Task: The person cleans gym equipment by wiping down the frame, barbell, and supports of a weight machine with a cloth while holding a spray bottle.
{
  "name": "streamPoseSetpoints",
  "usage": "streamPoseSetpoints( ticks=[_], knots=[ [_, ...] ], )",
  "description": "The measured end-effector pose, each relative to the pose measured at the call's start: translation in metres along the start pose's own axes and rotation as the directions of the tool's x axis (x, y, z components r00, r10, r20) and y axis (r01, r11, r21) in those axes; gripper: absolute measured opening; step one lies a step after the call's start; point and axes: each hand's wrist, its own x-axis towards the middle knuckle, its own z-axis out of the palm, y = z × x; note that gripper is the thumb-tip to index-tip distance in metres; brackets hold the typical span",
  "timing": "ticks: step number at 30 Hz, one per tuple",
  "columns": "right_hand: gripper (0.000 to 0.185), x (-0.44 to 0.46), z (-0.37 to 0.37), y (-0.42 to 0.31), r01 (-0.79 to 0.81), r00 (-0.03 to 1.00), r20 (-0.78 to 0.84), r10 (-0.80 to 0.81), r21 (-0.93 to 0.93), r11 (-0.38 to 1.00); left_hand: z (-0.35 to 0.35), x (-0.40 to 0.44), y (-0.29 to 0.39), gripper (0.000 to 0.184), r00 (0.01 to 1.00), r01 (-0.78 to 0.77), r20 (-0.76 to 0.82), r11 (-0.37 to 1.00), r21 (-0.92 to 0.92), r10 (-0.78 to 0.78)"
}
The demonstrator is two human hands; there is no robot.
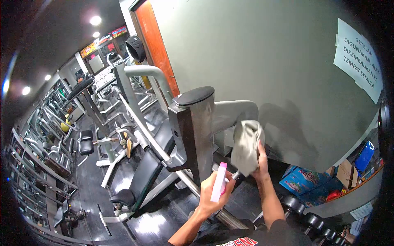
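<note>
My left hand [210, 192] is closed around a spray bottle [220, 183], whose white head with a pink tip shows above the fingers. The rest of the bottle is hidden by the hand. To the right, my right hand [261, 162] grips a pale grey cloth [246, 149], which hangs bunched and creased in front of the fingers. Both hands are held up close together, in front of a grey exercise machine [192, 131] with a black round cap. The cloth overlaps the machine's curved arm [236, 110] in view; whether they touch, I cannot tell.
Dumbbells [314, 221] line the lower right, below blue cartons [305, 180]. A paper notice [359, 61] is taped to the grey wall [262, 53]. A black padded seat [145, 176] and more gym machines fill the left. An orange door [158, 45] stands behind.
</note>
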Motion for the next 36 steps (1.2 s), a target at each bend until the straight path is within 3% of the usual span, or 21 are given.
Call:
streamPoseSetpoints(
  ticks=[2, 5, 6, 7, 8, 9, 10, 14, 17, 19, 20, 23, 26, 27, 29, 30, 31, 32, 33, 35, 36],
  knots=[
    [0.059, 0.019, 0.03, -0.014, 0.213, 0.972, -0.087, -0.218, -0.063, 0.975, -0.002, -0.005, 0.009, 0.014, 0.998, -0.053, -0.036, 0.998, 0.029, 0.054],
    [0.056, 0.049, 0.085, -0.036, 0.63, 0.744, -0.038, -0.667, -0.293, 0.719, -0.002, -0.012, 0.016, 0.017, 0.99, -0.139, -0.037, 0.99, 0.021, 0.139],
    [0.049, 0.063, 0.089, -0.038, 0.627, 0.705, 0.055, -0.707, -0.513, 0.586, -0.002, -0.014, 0.015, 0.018, 0.988, -0.153, -0.029, 0.988, 0.036, 0.154],
    [0.041, 0.055, 0.119, -0.048, 0.534, 0.772, 0.137, -0.62, -0.669, 0.517, -0.001, -0.016, 0.011, 0.018, 0.993, -0.116, -0.028, 0.993, 0.01, 0.117],
    [0.036, 0.079, 0.12, -0.049, 0.654, 0.37, 0.637, -0.676, -0.696, -0.297, 0.0, -0.018, 0.011, 0.018, 0.993, -0.113, -0.023, 0.994, 0.009, 0.113],
    [0.036, 0.085, 0.116, -0.042, 0.658, 0.459, 0.705, -0.54, -0.679, -0.327, 0.001, -0.018, 0.01, 0.017, 0.997, -0.07, -0.024, 0.998, 0.007, 0.07],
    [0.037, 0.083, 0.127, -0.04, 0.666, 0.534, 0.75, -0.389, -0.657, -0.353, 0.001, -0.019, 0.009, 0.017, 0.999, -0.028, -0.025, 1.0, 0.005, 0.028],
    [0.039, 0.085, 0.124, -0.058, 0.707, 0.545, 0.775, -0.32, -0.629, -0.322, 0.004, -0.018, 0.003, 0.017, 0.988, -0.147, -0.044, 0.988, 0.046, 0.149],
    [0.043, 0.093, 0.103, -0.068, 0.609, 0.649, 0.712, -0.268, -0.698, -0.378, 0.005, -0.021, 0.002, 0.018, 0.995, -0.093, -0.02, 0.996, -0.014, 0.093],
    [0.046, 0.122, 0.066, -0.076, 0.425, 0.709, 0.634, -0.309, -0.733, -0.53, 0.006, -0.025, -0.003, 0.018, 0.999, -0.034, -0.022, 0.999, -0.025, 0.034],
    [0.051, 0.133, 0.054, -0.087, 0.363, 0.831, 0.486, -0.271, -0.843, -0.398, 0.007, -0.027, -0.005, 0.018, 0.999, -0.033, -0.019, 0.999, -0.025, 0.032],
    [0.043, 0.182, -0.023, -0.104, 0.394, 0.774, 0.529, -0.347, -0.832, -0.39, 0.008, -0.03, -0.008, 0.017, 0.999, -0.034, 0.021, 0.999, -0.018, 0.035],
    [0.036, 0.206, -0.079, -0.107, 0.039, 0.915, 0.18, -0.361, -0.93, -0.366, 0.01, -0.033, -0.007, 0.017, 0.997, -0.066, 0.032, 0.997, 0.032, 0.065],
    [0.036, 0.208, -0.081, -0.109, 0.039, 0.913, 0.182, -0.365, -0.929, -0.367, 0.011, -0.033, -0.005, 0.017, 0.999, -0.042, 0.007, 0.999, -0.008, 0.042],
    [0.03, 0.203, -0.064, -0.107, -0.075, 0.96, -0.011, -0.279, -0.972, -0.221, 0.011, -0.033, -0.004, 0.017, 1.0, -0.019, -0.022, 0.999, -0.049, 0.018],
    [0.028, 0.198, -0.053, -0.105, 0.066, 0.927, 0.136, -0.351, -0.977, -0.204, 0.009, -0.033, -0.005, 0.018, 0.999, 0.018, -0.025, 0.996, -0.088, -0.02],
    [0.029, 0.205, -0.05, -0.101, 0.091, 0.908, 0.19, -0.373, -0.959, -0.267, 0.009, -0.034, -0.007, 0.018, 0.998, 0.058, -0.026, 0.99, -0.128, -0.062],
    [0.035, 0.192, -0.025, -0.099, 0.158, 0.908, 0.233, -0.348, -0.96, -0.232, 0.009, -0.035, -0.01, 0.018, 0.998, 0.059, -0.026, 0.989, -0.132, -0.063],
    [0.044, 0.152, 0.023, -0.1, 0.486, 0.785, 0.52, -0.335, -0.854, -0.186, 0.009, -0.036, -0.013, 0.019, 0.998, 0.041, -0.039, 0.992, -0.121, -0.047],
    [0.053, 0.107, 0.077, -0.081, 0.664, 0.699, 0.656, -0.285, -0.743, -0.081, 0.008, -0.034, -0.017, 0.021, 0.999, -0.019, -0.044, 0.998, -0.055, 0.017],
    [0.053, 0.083, 0.098, -0.071, 0.743, 0.627, 0.719, -0.299, -0.668, -0.048, 0.007, -0.038, -0.021, 0.022, 0.996, 0.081, -0.015, 0.99, -0.115, -0.083]
  ],
)
